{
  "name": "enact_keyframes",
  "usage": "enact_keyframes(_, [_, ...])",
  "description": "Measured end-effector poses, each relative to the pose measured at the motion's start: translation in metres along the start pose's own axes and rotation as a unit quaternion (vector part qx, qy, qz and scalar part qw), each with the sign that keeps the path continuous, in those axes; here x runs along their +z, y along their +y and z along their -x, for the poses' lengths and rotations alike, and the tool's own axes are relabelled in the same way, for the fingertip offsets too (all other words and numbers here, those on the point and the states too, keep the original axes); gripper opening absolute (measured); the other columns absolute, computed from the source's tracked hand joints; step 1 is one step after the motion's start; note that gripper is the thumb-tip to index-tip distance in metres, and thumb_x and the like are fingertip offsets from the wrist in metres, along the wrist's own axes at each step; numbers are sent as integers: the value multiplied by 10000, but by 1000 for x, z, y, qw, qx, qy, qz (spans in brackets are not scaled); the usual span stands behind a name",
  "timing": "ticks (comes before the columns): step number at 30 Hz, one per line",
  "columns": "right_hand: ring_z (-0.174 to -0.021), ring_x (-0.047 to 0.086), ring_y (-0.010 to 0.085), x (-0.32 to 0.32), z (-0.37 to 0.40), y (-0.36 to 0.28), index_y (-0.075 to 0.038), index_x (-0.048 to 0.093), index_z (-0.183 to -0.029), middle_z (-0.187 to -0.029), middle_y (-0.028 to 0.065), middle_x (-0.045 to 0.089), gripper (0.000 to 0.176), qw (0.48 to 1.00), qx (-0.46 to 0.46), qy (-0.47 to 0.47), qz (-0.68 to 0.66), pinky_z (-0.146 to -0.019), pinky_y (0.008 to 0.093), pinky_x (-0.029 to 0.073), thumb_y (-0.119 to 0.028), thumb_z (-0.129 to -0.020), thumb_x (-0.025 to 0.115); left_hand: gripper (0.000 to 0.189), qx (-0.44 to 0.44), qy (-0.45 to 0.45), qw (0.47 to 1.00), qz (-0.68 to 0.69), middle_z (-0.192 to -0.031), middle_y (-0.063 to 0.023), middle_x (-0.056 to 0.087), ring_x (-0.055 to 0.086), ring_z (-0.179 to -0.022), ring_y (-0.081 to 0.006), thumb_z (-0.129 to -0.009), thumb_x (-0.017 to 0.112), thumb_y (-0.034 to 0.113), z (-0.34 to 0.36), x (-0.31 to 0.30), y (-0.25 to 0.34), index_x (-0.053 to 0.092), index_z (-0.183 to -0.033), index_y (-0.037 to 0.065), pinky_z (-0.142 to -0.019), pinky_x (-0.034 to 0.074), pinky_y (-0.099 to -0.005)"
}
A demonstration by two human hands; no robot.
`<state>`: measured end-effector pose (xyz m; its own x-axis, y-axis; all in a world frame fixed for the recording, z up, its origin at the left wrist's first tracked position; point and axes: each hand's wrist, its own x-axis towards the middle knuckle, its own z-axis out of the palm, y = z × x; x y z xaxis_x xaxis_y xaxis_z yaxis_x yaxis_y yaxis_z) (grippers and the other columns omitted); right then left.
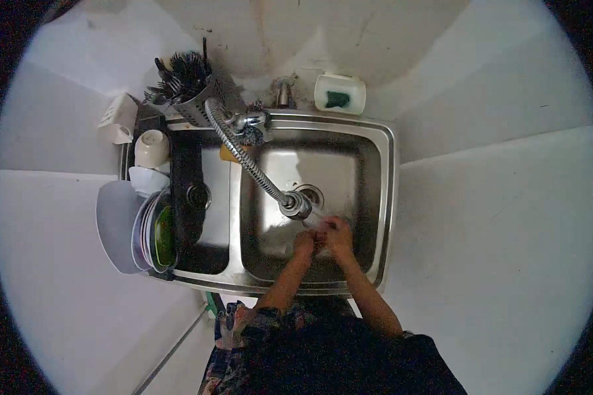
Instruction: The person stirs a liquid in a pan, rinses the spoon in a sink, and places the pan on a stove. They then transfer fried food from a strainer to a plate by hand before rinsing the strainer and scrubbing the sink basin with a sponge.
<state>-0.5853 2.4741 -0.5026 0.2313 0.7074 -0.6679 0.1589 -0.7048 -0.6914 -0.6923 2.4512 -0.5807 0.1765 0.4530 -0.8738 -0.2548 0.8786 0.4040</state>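
Both hands are close together over the large right basin of the steel sink [365,197], near the head of the flexible hose faucet [295,205]. Water appears to run from the faucet head onto the fingers of my right hand [338,236], which look curled but are smeared. Just to its left is my left hand [304,243], its fingertips turned inward and mostly hidden. I cannot make out any object between the hands. The drain [311,193] lies just beyond them.
A dish rack at the left holds plates [146,230], a green dish [164,236] and a cream cup [152,148]. Behind stands a perforated cutlery holder [201,107] full of forks and spoons. A pale tray [356,99] holds a green sponge [337,99]. White walls enclose the sink.
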Motion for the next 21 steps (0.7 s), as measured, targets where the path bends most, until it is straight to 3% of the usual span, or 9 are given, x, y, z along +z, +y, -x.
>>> enact_keyframes(6, [-740,597,148,-3,-56,-6,3,627,-950,-839,47,635,161,961,-69,-143,-224,-634,276,498,-41,-802,581,309,5,-115,992,-52,-721,-61,638,536,-550,-132,-895,451,301,-18,-15,-12,629,-867,50,-445,322,-259])
enact_keyframes(10, [-738,600,157,-40,-80,-114,-29,628,-930,-816,56,637,124,944,-328,40,8,-661,279,480,-103,-845,577,310,40,-71,991,-109,-723,-76,654,588,-613,-146,-877,479,311,-31,-30,-31,631,-896,42,-477,350,-285])
enact_keyframes(13, [-762,611,247,-58,-108,-210,-65,629,-956,-862,127,634,190,830,-464,213,226,-703,318,482,-218,-856,576,346,205,-143,967,-43,-745,-95,660,619,-670,-169,-876,480,355,-34,-40,-40,630,-897,44,-524,398,-342])
enact_keyframes(14, [-788,616,280,-59,-139,-221,-75,625,-983,-892,151,632,227,761,-557,227,244,-715,339,489,-256,-858,569,320,248,-94,943,-200,-754,-98,654,620,-667,-184,-869,497,331,-24,-37,-32,627,-901,40,-549,422,-353])
enact_keyframes(16, [-822,616,295,-56,-178,-243,-77,615,-1007,-916,154,631,265,753,-513,183,369,-727,366,494,-283,-846,573,294,286,-39,891,-349,-763,-101,648,620,-663,-199,-863,515,307,-28,-44,-35,623,-905,37,-575,446,-363])
enact_keyframes(18, [-856,617,310,-46,-212,-249,-78,606,-1031,-941,157,630,305,730,-461,140,485,-739,392,500,-309,-834,577,285,509,112,644,-560,-796,-114,647,622,-648,-216,-887,510,288,-39,-60,-59,612,-926,24,-616,481,-356])
enact_keyframes(19, [-867,616,320,-39,-233,-241,-79,595,-1053,-930,158,634,331,717,-438,160,518,-746,413,502,-306,-812,591,285,509,115,644,-560,-796,-114,647,622,-648,-216,-887,510,288,-37,-62,-62,612,-926,24,-616,481,-356])
enact_keyframes(20, [-877,616,330,-35,-246,-239,-80,583,-1075,-918,159,639,364,704,-413,180,549,-753,434,504,-303,-789,605,296,357,33,867,-347,-801,-122,649,618,-633,-220,-902,497,293,-30,-62,-61,607,-937,19,-620,484,-351])
enact_keyframes(21, [-877,616,330,-34,-251,-242,-80,583,-1075,-918,159,639,364,703,-415,178,549,-753,434,504,-303,-789,605,308,161,-53,982,-88,-807,-129,652,613,-617,-223,-917,484,298,-23,-62,-59,602,-948,15,-623,487,-347])
